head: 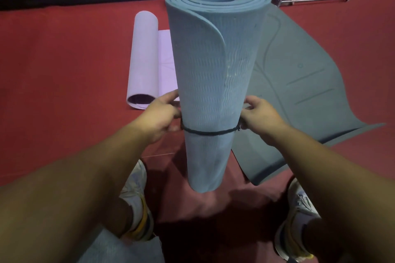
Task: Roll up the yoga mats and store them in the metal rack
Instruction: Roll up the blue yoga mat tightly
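Two hands (159,116) (259,116) pinch a black cord (210,133) round the unlabelled rolled mat (213,74).

Both bare forearms reach forward from the lower corners, converging toward the middle. The left hand (162,113) sits at about nine o'clock from the centre, fingers curled inward — thumb uppermost, its fingertips hidden behind what it holds. The right hand (259,113) mirrors it at three o'clock, fingers bent and pinching — knuckles turned up. The wrists are level with each other and well apart.
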A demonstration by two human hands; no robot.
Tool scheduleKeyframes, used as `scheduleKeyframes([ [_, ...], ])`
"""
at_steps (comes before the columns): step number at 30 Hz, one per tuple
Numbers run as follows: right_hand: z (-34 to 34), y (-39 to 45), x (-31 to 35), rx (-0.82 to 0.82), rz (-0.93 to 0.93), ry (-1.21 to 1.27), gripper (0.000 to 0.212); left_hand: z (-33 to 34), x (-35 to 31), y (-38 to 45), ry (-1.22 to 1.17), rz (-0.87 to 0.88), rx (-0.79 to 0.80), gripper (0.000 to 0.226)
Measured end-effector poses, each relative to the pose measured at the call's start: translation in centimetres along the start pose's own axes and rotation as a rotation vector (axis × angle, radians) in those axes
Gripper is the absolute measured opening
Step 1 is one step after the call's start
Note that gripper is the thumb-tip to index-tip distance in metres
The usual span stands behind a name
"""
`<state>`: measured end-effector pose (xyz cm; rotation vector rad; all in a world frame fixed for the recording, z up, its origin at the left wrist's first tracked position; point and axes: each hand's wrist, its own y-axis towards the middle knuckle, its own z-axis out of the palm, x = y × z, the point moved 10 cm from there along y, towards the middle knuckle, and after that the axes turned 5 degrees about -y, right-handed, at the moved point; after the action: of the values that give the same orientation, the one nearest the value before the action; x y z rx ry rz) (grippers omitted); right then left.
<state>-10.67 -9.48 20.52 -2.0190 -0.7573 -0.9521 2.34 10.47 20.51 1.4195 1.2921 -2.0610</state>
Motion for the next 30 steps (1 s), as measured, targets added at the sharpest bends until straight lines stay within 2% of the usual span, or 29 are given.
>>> scheduleKeyframes([
  [3,1.3,-0.8,2.0,0.182,-0.094,0.199,0.049,0.7,-1.2,0.2,-0.184,0.023,0.122,0.073],
  [6,2.3,-1.3,2.7,0.353,-0.134,0.266,0.059,1.1,-1.5,0.1,-0.190,0.031,0.205,0.072],
  [8,2.6,-1.4,2.6,0.400,-0.144,0.269,0.065,1.5,-1.0,-0.3,-0.159,0.016,0.263,0.074],
  [12,3.3,-2.4,1.7,0.428,-0.112,0.124,0.073,1.1,0.0,-0.1,-0.171,0.044,0.368,0.092],
  [15,3.3,-2.6,0.8,0.398,-0.044,0.133,0.069,0.9,0.7,-0.5,-0.175,0.045,0.442,0.097],
  [17,3.1,-2.6,0.6,0.360,-0.031,0.154,0.067,1.1,0.9,-1.0,-0.028,0.096,0.423,0.093],
  [21,3.5,-3.2,0.6,0.325,-0.076,0.217,0.068,2.4,1.2,-1.6,0.172,0.156,0.374,0.103],
  [23,4.0,-3.7,0.6,0.356,-0.098,0.220,0.080,2.8,1.3,-1.9,0.173,0.103,0.395,0.109],
  [25,4.1,-3.5,0.7,0.353,-0.124,0.189,0.086,3.2,0.9,-1.8,0.173,0.059,0.392,0.105],
  [28,3.2,-2.7,0.5,0.302,-0.113,0.184,0.082,3.9,0.1,-0.7,0.150,0.060,0.336,0.104],
  [30,2.5,-1.8,0.6,0.282,-0.111,0.197,0.078,4.3,-0.4,0.4,0.124,0.083,0.293,0.092],
])
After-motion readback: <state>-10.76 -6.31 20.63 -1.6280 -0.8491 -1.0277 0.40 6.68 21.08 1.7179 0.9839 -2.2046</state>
